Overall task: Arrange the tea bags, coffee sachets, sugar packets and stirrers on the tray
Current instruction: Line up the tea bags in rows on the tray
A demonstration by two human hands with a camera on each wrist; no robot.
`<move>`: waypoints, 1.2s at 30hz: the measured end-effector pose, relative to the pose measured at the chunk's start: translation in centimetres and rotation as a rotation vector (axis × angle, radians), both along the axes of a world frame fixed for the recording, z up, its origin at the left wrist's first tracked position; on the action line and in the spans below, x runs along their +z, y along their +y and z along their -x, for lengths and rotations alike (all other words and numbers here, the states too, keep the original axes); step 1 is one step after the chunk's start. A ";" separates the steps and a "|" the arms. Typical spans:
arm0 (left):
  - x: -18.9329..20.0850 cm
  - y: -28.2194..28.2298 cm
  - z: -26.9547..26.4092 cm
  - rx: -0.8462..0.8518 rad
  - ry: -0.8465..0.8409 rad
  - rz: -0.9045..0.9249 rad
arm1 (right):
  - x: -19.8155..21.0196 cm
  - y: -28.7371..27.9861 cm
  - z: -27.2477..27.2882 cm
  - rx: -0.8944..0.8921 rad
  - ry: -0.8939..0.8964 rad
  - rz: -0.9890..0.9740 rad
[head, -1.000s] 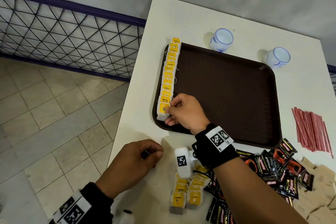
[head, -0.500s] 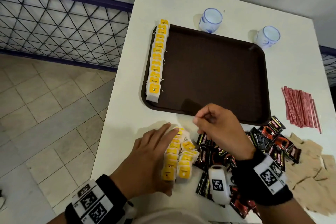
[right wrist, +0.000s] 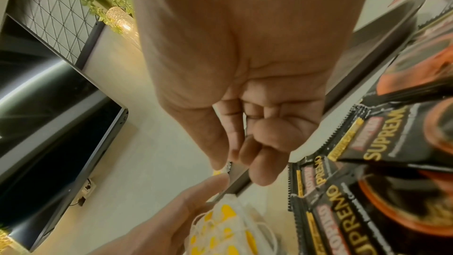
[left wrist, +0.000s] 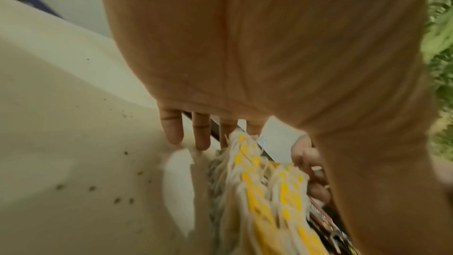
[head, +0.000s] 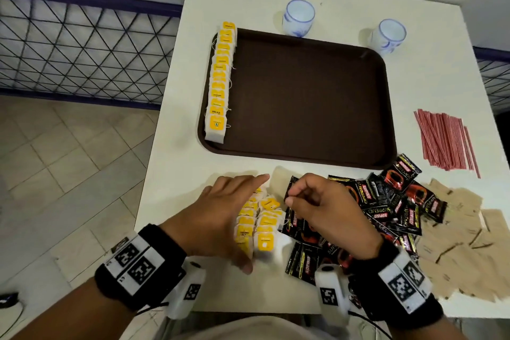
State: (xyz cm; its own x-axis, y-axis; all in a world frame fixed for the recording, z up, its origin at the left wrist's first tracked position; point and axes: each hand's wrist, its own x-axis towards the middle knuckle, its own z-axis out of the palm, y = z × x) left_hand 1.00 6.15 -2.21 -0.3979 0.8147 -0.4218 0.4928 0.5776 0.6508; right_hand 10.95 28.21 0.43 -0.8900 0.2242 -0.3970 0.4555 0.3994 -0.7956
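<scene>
A brown tray (head: 303,102) lies mid-table with a row of yellow-tagged tea bags (head: 219,85) along its left edge. Loose tea bags (head: 262,226) lie in two short rows near the table's front edge. My left hand (head: 234,210) lies flat with straight fingers (left wrist: 201,133) against the left side of these tea bags (left wrist: 257,191). My right hand (head: 289,199) has curled fingers and pinches the serrated edge of a black coffee sachet (head: 292,185) between thumb and forefinger (right wrist: 232,164). More coffee sachets (head: 386,201) are heaped to the right.
Brown sugar packets (head: 455,229) are spread at the front right. Red stirrers (head: 444,141) lie right of the tray. Two white-and-blue cups (head: 298,16) (head: 387,36) stand behind it. A dark mesh railing (head: 82,50) runs past the table's left edge.
My right hand left the tea bag row on the tray and came back to the front pile, now pinching a sachet edge. My left hand opened flat against the loose tea bags.
</scene>
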 end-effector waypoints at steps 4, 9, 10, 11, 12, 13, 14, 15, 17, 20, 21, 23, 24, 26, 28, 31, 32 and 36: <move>-1.6 -0.9 -2.1 -0.046 0.225 0.044 | -0.1 0.2 -0.5 -0.005 0.012 -0.002; -2.8 -1.7 -3.0 0.085 0.322 -0.138 | -0.6 0.0 -0.8 0.007 0.006 0.013; -2.7 -1.8 -3.1 0.100 0.327 -0.159 | -0.7 -0.1 -0.8 0.009 0.009 0.014; -2.6 -1.9 -3.1 0.115 0.325 -0.178 | -0.7 -0.2 -0.7 0.015 0.014 0.009; -2.5 -1.9 -3.3 0.127 0.314 -0.199 | -0.7 -0.4 -0.6 0.022 0.018 -0.003; -2.5 -2.0 -3.5 0.139 0.296 -0.223 | -0.7 -0.5 -0.5 0.029 0.024 -0.013; -2.5 -2.1 -3.6 0.149 0.280 -0.242 | -0.6 -0.6 -0.4 0.035 0.029 -0.020; -2.5 -2.2 -3.7 0.157 0.272 -0.250 | -0.6 -0.7 -0.3 0.039 0.033 -0.020; -2.4 -2.2 -3.7 0.169 0.282 -0.263 | -0.5 -0.9 -0.2 0.044 0.039 -0.019; -2.6 -2.2 -3.4 0.254 0.217 -0.322 | -0.3 -1.0 0.0 0.058 0.038 -0.042; -2.4 -2.1 -3.2 0.309 0.160 -0.338 | -0.1 -1.1 0.1 0.064 0.043 -0.041; -1.5 -1.9 -2.6 0.447 0.004 -0.312 | 0.5 -1.5 0.4 0.087 0.071 -0.007; -0.9 -1.7 -2.2 0.512 -0.089 -0.288 | 1.0 -1.8 0.7 0.114 0.090 0.031; 0.3 -1.3 -1.3 0.590 -0.260 -0.261 | 2.0 -2.6 1.5 0.208 0.138 0.119; 1.3 -0.6 -0.5 0.610 -0.408 -0.298 | 2.4 -3.5 2.3 0.301 0.178 0.165; 2.2 0.2 0.8 0.637 -0.563 -0.340 | 2.1 -4.4 3.8 0.323 0.215 0.129; 2.3 0.4 1.1 0.647 -0.607 -0.342 | 1.9 -4.6 4.3 0.300 0.221 0.114; 2.1 0.7 2.3 0.653 -0.824 -0.368 | 1.5 -4.5 5.8 0.215 0.204 0.113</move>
